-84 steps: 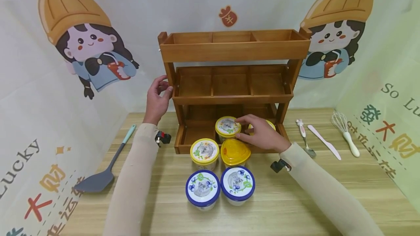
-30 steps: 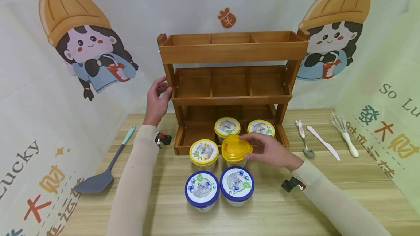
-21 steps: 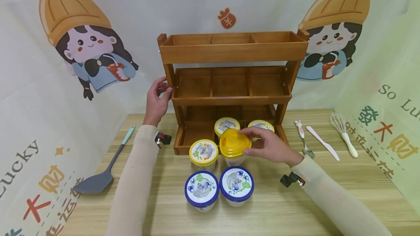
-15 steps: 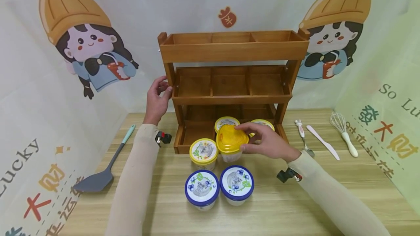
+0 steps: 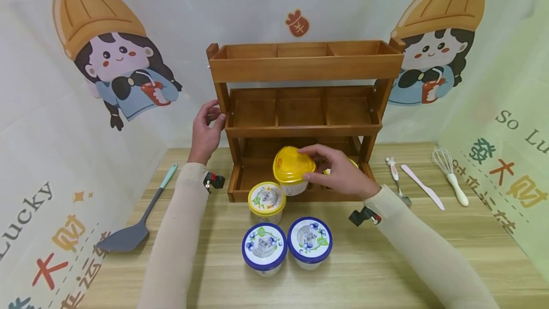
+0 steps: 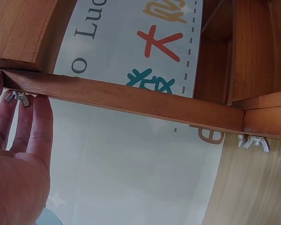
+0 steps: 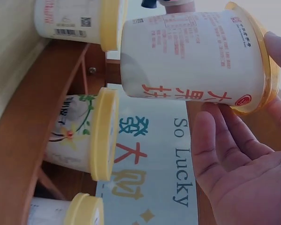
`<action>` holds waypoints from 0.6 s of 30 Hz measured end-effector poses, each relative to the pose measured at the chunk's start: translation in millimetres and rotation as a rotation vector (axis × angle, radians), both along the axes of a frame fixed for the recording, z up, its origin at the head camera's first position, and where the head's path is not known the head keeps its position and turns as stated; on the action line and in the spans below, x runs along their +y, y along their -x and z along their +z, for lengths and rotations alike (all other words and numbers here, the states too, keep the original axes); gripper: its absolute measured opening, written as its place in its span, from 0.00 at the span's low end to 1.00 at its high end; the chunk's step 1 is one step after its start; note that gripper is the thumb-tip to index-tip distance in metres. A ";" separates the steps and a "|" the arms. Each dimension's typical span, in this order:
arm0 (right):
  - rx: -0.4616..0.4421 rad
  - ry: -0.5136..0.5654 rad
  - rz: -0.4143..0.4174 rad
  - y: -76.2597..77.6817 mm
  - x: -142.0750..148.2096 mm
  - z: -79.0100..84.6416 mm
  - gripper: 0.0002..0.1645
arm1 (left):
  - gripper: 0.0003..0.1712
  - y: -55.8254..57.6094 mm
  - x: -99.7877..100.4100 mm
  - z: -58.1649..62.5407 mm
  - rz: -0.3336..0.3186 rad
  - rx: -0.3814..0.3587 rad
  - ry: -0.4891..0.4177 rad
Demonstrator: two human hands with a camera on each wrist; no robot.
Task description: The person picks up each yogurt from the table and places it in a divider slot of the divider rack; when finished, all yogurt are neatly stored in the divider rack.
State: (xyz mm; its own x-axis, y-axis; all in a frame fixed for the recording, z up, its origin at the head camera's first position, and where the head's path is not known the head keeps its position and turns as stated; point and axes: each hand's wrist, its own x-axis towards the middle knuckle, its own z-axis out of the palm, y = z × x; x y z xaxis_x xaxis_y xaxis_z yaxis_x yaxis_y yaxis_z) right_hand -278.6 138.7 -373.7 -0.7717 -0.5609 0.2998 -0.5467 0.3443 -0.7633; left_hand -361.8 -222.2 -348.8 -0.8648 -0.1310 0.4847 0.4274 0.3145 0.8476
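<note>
Fingers of the right hand are curling round the yellow-lidded cup, pinching it at the lid rim and upper wall and holding it in the air just in front of the wooden rack, level with the rack's lowest shelf. In the right wrist view the cup is showing as a white plastic tub with red print and a wide yellow lid that overhangs the wall, fingertips lying along the side below that lip. It is probably light for its size, stiff enough to take a firm pinch, yet thin-walled, so a hard squeeze could dent it or pop the lid; the smooth printed wall looks slippery, and the lip under the lid is likely the surest place to take hold, with the fingers spread round it. The left hand is resting against the rack's left upright, fingers relaxed and nearly straight, touching the wood beside a wing nut and gripping nothing. Two yellow-lidded tubs are already sitting on the rack's bottom shelf. On the bench in front of the rack another yellow-lidded tub is standing, with two blue-lidded tubs nearer the person. A spatula is lying left of the rack; a spoon, a knife and a whisk are lying to its right.
</note>
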 end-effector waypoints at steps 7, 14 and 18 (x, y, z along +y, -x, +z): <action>0.027 0.043 0.012 13.2 -14.7 3.1 0.33 | 0.25 0.8 -1.2 -0.4 0.013 0.002 0.000; 0.043 0.073 0.037 23.9 -34.9 -1.2 0.35 | 0.25 0.3 -0.7 -0.4 0.002 -0.002 0.000; 0.063 0.083 0.059 30.4 -46.5 -5.7 0.35 | 0.25 -0.6 -0.1 -0.5 0.000 -0.005 0.001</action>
State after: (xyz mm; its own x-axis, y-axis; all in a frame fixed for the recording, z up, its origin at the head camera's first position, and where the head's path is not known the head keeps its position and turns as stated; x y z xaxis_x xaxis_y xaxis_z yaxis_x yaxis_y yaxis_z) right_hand -309.0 92.2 -379.4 -0.7161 -0.5763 0.3938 -0.6119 0.2469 -0.7514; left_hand -361.3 -222.3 -349.3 -0.8674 -0.1306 0.4801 0.4227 0.3157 0.8495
